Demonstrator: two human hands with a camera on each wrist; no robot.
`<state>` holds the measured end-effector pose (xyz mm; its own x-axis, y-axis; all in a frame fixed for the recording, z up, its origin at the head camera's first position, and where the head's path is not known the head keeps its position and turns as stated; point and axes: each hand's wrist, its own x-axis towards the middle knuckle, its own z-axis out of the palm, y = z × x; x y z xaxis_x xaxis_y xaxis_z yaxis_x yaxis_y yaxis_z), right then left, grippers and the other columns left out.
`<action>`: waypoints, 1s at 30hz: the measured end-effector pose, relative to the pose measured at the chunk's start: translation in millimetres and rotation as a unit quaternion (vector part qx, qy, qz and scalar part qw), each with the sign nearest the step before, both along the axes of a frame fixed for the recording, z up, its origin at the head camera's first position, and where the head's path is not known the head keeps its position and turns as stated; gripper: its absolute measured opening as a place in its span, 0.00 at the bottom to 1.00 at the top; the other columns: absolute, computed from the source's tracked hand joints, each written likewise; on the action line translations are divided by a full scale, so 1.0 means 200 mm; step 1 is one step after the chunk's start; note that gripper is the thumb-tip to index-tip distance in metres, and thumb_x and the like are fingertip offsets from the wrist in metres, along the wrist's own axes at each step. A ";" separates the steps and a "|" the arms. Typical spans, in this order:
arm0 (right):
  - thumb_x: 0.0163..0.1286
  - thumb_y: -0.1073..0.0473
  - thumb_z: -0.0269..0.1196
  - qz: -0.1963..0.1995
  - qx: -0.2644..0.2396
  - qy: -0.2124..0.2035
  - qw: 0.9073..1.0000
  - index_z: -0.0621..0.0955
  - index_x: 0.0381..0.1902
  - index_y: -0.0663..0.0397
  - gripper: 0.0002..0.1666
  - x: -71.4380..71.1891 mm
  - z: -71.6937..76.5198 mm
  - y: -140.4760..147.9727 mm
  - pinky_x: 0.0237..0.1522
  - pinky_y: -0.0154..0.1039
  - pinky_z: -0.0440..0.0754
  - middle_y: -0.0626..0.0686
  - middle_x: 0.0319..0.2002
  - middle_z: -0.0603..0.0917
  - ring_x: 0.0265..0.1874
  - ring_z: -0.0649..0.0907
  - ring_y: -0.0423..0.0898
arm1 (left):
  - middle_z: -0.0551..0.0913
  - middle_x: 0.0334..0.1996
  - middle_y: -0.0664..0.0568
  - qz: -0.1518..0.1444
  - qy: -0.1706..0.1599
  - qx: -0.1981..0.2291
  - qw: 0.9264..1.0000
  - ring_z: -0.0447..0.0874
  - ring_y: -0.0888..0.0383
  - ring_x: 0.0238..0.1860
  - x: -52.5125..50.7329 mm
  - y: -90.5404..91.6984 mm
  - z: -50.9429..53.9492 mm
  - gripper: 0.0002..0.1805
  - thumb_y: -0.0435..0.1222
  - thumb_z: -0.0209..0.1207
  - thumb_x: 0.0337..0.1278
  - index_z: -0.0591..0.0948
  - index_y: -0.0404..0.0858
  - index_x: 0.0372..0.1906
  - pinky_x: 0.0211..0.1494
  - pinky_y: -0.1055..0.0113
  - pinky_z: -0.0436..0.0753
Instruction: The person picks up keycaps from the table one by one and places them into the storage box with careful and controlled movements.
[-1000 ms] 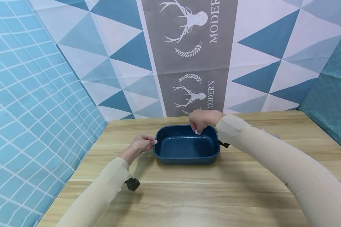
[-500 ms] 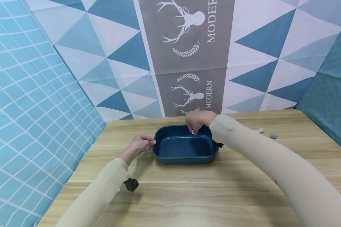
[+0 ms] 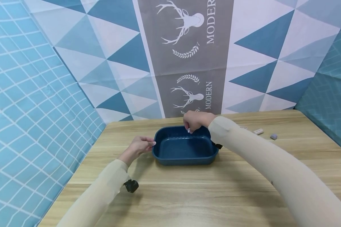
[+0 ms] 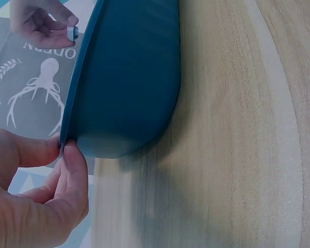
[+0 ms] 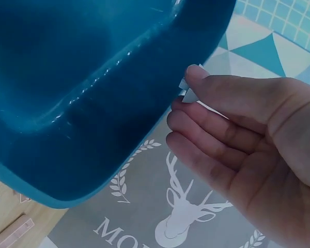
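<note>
A dark blue rectangular plastic basin (image 3: 184, 161) stands on the wooden table. My left hand (image 3: 139, 145) pinches its left rim between thumb and fingers, which the left wrist view shows closely at the rim (image 4: 67, 121). Over the basin's far side is my right hand (image 3: 194, 121), pinching a small white block (image 5: 190, 94) between thumb and fingertips. The left wrist view shows this white block (image 4: 71, 33) with a darker end; its exact kind is unclear. Nothing lies on the visible part of the basin's floor.
To the right of the basin, a pale bar (image 3: 258, 131) and a small grey-purple block (image 3: 273, 136) lie on the table (image 3: 176, 195). Another pale piece (image 3: 243, 127) is partly hidden by the right sleeve. Patterned cloth (image 3: 187, 63) hangs behind the table.
My right hand has shifted slightly left along the basin's far side, still pinching the white block. Its sleeve has uncovered the small pieces at the right. The left hand stays on the rim.
</note>
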<state>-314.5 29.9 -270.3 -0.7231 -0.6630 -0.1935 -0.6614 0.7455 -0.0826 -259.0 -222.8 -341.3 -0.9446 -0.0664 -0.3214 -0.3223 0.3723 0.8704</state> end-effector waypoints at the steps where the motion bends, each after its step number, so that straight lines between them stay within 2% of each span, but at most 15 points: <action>1: 0.59 0.64 0.69 0.000 0.000 0.000 1.000 0.85 0.37 0.55 0.07 0.00 0.00 0.00 0.44 0.37 0.85 0.52 0.41 0.86 0.38 0.82 0.45 | 0.79 0.35 0.49 0.000 -0.001 0.000 1.000 0.78 0.65 0.29 0.00 0.00 0.00 0.16 0.28 0.58 0.62 0.76 0.24 0.52 0.36 0.78 0.84; 14: 0.57 0.65 0.70 0.000 -0.010 -0.012 1.000 0.86 0.35 0.56 0.07 0.00 -0.01 -0.02 0.41 0.36 0.84 0.51 0.38 0.86 0.35 0.81 0.44 | 0.79 0.35 0.48 -0.003 0.001 0.001 1.000 0.78 0.65 0.29 0.00 0.00 -0.01 0.16 0.29 0.58 0.62 0.76 0.24 0.52 0.37 0.77 0.84; 22: 0.56 0.64 0.71 -0.018 0.003 -0.015 1.000 0.85 0.39 0.57 0.12 0.00 -0.02 -0.01 0.46 0.38 0.84 0.52 0.41 0.85 0.40 0.82 0.46 | 0.79 0.35 0.49 0.001 -0.003 0.007 1.000 0.79 0.65 0.30 0.01 0.00 0.00 0.16 0.28 0.58 0.62 0.76 0.24 0.52 0.37 0.76 0.85; 30: 0.56 0.64 0.71 -0.029 0.004 -0.021 0.999 0.85 0.40 0.58 0.12 0.00 -0.04 0.04 0.47 0.39 0.84 0.52 0.40 0.85 0.39 0.81 0.46 | 0.79 0.35 0.48 0.002 -0.002 0.008 1.000 0.79 0.64 0.29 0.01 0.00 0.00 0.16 0.28 0.58 0.62 0.75 0.24 0.52 0.37 0.76 0.85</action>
